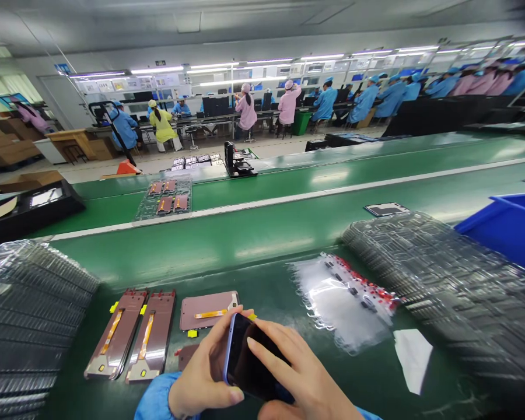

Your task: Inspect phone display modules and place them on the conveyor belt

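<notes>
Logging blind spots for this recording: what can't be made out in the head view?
All in the head view:
Phone: right side covered by the right hand.
Brown panel behind the left hand: mostly hidden by it.
Blue bin: cut off by the right edge.
Left tray stack: cut off by the left edge.
Distant workers: hand details too small.

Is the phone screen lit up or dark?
Dark. Between the left hand and right hand, the phone screen is black, with no glowing picture. Whether it's switched on, I cannot tell.
</notes>
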### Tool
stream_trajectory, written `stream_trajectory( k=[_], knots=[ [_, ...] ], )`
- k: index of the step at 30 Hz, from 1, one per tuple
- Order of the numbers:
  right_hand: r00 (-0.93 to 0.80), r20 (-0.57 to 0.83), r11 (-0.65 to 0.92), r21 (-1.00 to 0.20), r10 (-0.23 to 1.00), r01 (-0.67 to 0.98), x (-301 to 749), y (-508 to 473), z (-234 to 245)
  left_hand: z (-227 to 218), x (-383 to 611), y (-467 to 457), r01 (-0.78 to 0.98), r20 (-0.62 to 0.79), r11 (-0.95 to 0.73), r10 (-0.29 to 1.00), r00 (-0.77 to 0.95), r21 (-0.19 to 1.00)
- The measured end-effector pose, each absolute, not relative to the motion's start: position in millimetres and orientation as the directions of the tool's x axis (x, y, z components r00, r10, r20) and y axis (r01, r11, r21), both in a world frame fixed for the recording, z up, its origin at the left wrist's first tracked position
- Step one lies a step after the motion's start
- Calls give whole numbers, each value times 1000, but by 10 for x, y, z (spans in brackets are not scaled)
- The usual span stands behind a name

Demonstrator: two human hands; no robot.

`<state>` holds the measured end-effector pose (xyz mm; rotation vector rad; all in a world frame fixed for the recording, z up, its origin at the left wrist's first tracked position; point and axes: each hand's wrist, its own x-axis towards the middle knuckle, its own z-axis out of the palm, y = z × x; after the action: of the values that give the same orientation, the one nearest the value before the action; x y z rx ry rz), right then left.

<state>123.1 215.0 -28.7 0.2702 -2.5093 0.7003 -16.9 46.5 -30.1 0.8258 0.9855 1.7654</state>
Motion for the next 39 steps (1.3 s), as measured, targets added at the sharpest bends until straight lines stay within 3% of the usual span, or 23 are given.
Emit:
stream_trajectory(
  k=[3, 5, 8, 10, 13, 15, 17, 21, 25, 29, 33, 39],
  knots=[
    [-846, 533, 884, -396, 1, -249, 1214, 2106, -317, -346, -162, 504, -449, 62, -245, 921, -383, 860],
    [-838, 539, 872, -448, 88, -197, 1203, 2087, -349, -331, -153, 556, -517, -26, -237, 892, -451, 823],
    [-863, 435, 687, -710, 256, -154, 1195, 2119, -371, -219, -205, 644, -588, -221, -185, 807, -548, 787],
    [-927, 210, 421, -905, 310, -64, 1195, 2176, -355, -119, -298, 681, -587, -294, -148, 753, -588, 796],
    [-980, -125, -10, -992, 157, 124, 1188, 2249, -326, -9, -463, 690, -582, -321, -147, 714, -622, 800],
    [-978, -205, -204, -959, 35, 194, 1178, 2256, -329, 21, -544, 687, -588, -338, -146, 698, -631, 796],
    [-978, -208, -295, -935, 12, 196, 1169, 2231, -346, 31, -589, 694, -590, -356, -137, 683, -638, 796],
    [-984, -156, -284, -951, 90, 125, 1165, 2163, -353, 56, -582, 728, -576, -361, -115, 676, -642, 810],
    [-973, -111, -291, -956, 201, 48, 1173, 2186, -347, 75, -460, 701, -528, -251, -83, 811, -529, 845],
    [-932, -111, -335, -942, 346, -12, 1169, 2267, -391, -34, -282, 611, -356, -273, 118, 863, -424, 927],
    [-927, -114, -359, -933, 358, -24, 1158, 2295, -437, -172, -160, 571, -256, -329, 232, 826, -458, 938],
    [-924, -84, -320, -946, 374, -43, 1169, 2275, -491, -237, -78, 598, -262, -316, 199, 773, -551, 944]
  ],
)
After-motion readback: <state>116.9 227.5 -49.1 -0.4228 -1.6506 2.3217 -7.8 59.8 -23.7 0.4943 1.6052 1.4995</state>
